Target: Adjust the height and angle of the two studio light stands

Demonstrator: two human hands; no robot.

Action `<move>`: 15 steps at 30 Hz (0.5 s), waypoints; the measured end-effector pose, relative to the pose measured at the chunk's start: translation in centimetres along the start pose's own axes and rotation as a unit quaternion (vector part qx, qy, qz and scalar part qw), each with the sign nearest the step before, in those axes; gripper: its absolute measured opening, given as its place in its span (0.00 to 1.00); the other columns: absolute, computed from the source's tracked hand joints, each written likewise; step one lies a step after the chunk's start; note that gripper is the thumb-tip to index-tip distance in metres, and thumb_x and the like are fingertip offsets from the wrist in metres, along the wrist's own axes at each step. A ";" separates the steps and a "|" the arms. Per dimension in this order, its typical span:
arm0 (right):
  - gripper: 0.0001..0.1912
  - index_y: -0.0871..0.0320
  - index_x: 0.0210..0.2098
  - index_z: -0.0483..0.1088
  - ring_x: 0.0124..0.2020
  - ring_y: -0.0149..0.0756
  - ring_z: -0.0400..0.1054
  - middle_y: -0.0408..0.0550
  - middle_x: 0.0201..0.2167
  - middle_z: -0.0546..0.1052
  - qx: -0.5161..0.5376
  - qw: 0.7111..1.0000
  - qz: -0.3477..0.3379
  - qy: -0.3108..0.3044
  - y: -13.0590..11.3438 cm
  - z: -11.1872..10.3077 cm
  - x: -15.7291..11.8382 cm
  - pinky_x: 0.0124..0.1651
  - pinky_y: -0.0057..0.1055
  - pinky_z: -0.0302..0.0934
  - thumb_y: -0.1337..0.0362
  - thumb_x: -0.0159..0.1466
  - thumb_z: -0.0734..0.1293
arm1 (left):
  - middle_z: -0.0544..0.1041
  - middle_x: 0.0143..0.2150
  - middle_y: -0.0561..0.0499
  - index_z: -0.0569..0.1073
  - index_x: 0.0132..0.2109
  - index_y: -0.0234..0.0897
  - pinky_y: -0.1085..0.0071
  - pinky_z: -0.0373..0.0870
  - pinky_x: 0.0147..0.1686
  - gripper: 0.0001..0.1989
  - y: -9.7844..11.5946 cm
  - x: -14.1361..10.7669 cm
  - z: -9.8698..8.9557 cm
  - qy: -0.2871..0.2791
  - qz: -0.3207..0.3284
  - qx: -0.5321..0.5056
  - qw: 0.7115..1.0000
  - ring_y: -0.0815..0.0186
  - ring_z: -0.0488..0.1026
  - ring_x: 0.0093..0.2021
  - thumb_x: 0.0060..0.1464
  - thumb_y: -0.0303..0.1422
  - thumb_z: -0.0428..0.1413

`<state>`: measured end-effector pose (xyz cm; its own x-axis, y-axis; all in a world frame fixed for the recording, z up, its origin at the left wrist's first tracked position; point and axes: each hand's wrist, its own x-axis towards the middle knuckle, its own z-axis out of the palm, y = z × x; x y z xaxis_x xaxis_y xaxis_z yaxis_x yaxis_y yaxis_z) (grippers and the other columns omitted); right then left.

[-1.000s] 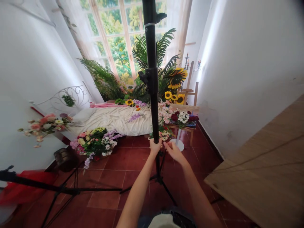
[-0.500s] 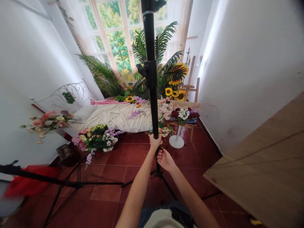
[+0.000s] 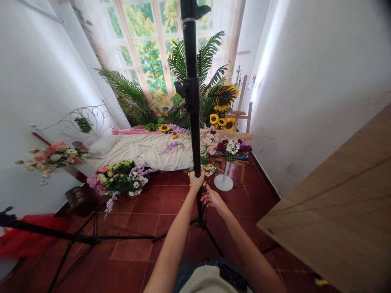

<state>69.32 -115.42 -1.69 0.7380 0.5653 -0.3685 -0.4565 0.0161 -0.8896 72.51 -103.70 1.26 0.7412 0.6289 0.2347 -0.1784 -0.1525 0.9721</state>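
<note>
A black telescoping stand [image 3: 194,134] rises upright in the middle of the view, with clamp knobs along its pole and legs spread on the floor. My left hand [image 3: 196,180] is wrapped round the pole low down, just above a lower joint. Beside the pole on its right, my right hand [image 3: 211,197] has its fingers apart and slightly curled near that joint. Nothing shows in its palm.
A second black stand [image 3: 88,238] lies across the lower left. A bed with a cream cover [image 3: 149,150] and flower arrangements [image 3: 117,179] are beyond. A white round-based stand [image 3: 223,182] is right of the pole. A wooden board [image 3: 336,203] fills the lower right.
The fingers of my right hand have opened and come away from the pole's joint. My left hand still grips the pole. The whole view has shifted slightly.
</note>
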 end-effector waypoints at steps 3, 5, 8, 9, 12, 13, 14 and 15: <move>0.17 0.58 0.29 0.63 0.19 0.26 0.61 0.45 0.21 0.71 0.139 0.987 0.060 -0.050 -0.2 0.2 -0.5 0.20 0.21 0.54 0.56 0.67 0.53 | 0.60 0.16 0.57 0.61 0.18 0.35 0.78 0.52 0.19 0.15 0.2 -0.1 0.0 0.007 -0.004 -0.007 1.000 0.76 0.55 0.18 0.39 0.36 0.59; 0.13 0.57 0.29 0.63 0.20 0.25 0.60 0.43 0.22 0.70 0.228 0.966 0.049 -0.109 0.0 0.2 -0.8 0.23 0.21 0.54 0.62 0.67 0.53 | 0.60 0.16 0.57 0.61 0.18 0.35 0.78 0.52 0.19 0.14 0.2 -0.1 0.0 0.011 -0.004 -0.006 1.000 0.76 0.55 0.18 0.39 0.35 0.59; 0.10 0.56 0.30 0.62 0.21 0.26 0.60 0.42 0.23 0.69 0.257 0.952 0.036 -0.164 0.5 0.0 -1.0 0.24 0.21 0.54 0.64 0.65 0.53 | 0.59 0.16 0.58 0.61 0.18 0.35 0.77 0.51 0.19 0.14 0.1 -0.1 0.0 0.014 -0.002 -0.002 1.000 0.76 0.54 0.18 0.39 0.35 0.59; 0.11 0.56 0.31 0.62 0.21 0.26 0.59 0.42 0.23 0.69 0.232 0.958 0.048 -0.162 0.6 -0.2 -0.9 0.23 0.21 0.53 0.63 0.65 0.53 | 0.59 0.16 0.58 0.61 0.18 0.35 0.77 0.51 0.19 0.14 0.0 -0.1 0.0 0.015 -0.002 -0.001 1.000 0.76 0.54 0.18 0.39 0.35 0.58; 0.12 0.57 0.35 0.63 0.20 0.27 0.59 0.44 0.25 0.71 0.067 0.992 0.058 -0.092 1.2 -0.6 -0.6 0.22 0.22 0.51 0.58 0.65 0.53 | 0.60 0.16 0.57 0.61 0.18 0.35 0.77 0.52 0.19 0.14 0.1 -0.1 0.0 0.011 -0.005 0.001 1.000 0.76 0.55 0.18 0.39 0.35 0.58; 0.12 0.56 0.36 0.62 0.20 0.28 0.60 0.44 0.26 0.72 -0.006 0.998 0.026 -0.053 1.3 -0.7 -0.6 0.22 0.23 0.51 0.56 0.64 0.55 | 0.60 0.16 0.57 0.61 0.17 0.35 0.77 0.53 0.19 0.14 0.2 -0.1 0.0 0.009 -0.006 0.001 1.000 0.76 0.55 0.18 0.39 0.35 0.58; 0.12 0.56 0.36 0.62 0.21 0.29 0.60 0.44 0.27 0.72 -0.081 0.996 -0.023 -0.016 1.4 -0.7 -0.6 0.22 0.23 0.52 0.54 0.63 0.57 | 0.60 0.16 0.57 0.61 0.17 0.35 0.77 0.53 0.20 0.14 0.2 -0.1 0.0 0.008 -0.006 0.002 1.000 0.75 0.56 0.18 0.39 0.35 0.58; 0.12 0.56 0.35 0.61 0.22 0.29 0.61 0.43 0.27 0.73 -0.156 0.984 -0.081 0.014 1.5 -0.7 -0.7 0.24 0.24 0.53 0.53 0.61 0.59 | 0.60 0.16 0.57 0.61 0.17 0.35 0.77 0.54 0.20 0.14 0.4 -0.2 0.0 0.009 -0.007 0.002 1.000 0.75 0.56 0.18 0.39 0.35 0.58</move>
<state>68.51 -116.38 -2.93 0.8036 0.5537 -0.2185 -0.1597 -0.1531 -0.9752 72.31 -103.83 1.57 0.7318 0.6444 0.2219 -0.1667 -0.1465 0.9751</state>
